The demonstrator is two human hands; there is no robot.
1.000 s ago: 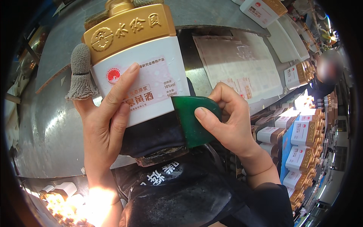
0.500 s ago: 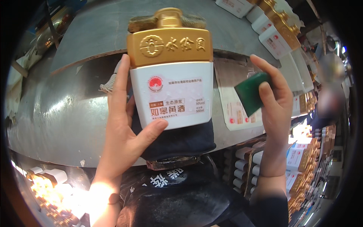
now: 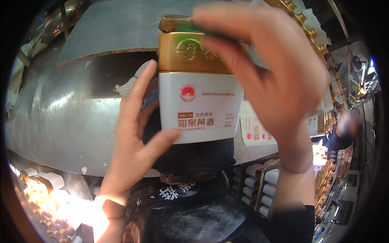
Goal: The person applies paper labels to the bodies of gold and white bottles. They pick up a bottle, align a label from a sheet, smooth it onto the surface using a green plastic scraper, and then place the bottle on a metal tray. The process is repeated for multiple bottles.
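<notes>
Bracing the white-and-gold bottle (image 3: 202, 91) with the left hand (image 3: 133, 133), thumb on the lower front, fingers spread along the left edge and partly hidden behind it. Pretty much the same hold as half a second ago, but can't judge how tight. Lying printed face up on a dark padded rest (image 3: 194, 158), gold end away from the body, with a brownish block (image 3: 172, 24) showing just past the far end. Big change on the other side: up from beside the bottle, near the label sheet (image 3: 253, 131), to right over the gold part with the right hand (image 3: 279, 69). Fingers there in a narrow pinch, apparently around the green scraper (image 3: 189, 27), just a blurry green sliver near thumb and index tips, plus a green tint on the gold. Can't tell from the blur whether touching the bottle or only hovering. Meaning, as a guess, attention now on the far end instead of the white front, with most of the print left uncovered by either hand. Nothing obviously crooked on that front, but too soft in places to swear to it.
</notes>
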